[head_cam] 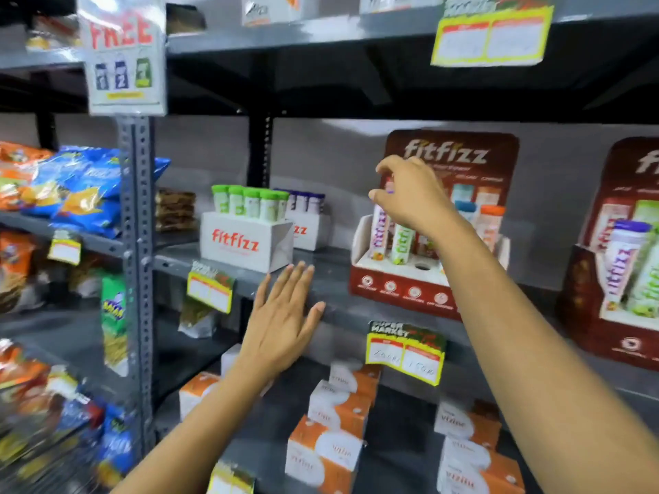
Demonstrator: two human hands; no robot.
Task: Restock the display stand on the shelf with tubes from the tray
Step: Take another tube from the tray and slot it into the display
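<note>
The red fitfizz display stand sits on the grey shelf. My right hand is pinched on the purple cap of a white tube standing in the stand's left slot. A green-labelled tube stands beside it, and an empty hole shows next to that. To the left is a white fitfizz tray holding several green-capped tubes. Behind it, a second white tray holds purple-capped tubes. My left hand is flat and empty in front of the shelf edge.
A second red stand with tubes sits at far right. Orange and white boxes fill the shelf below. Price tags hang from the shelf edge. A perforated metal upright separates snack bags on the left.
</note>
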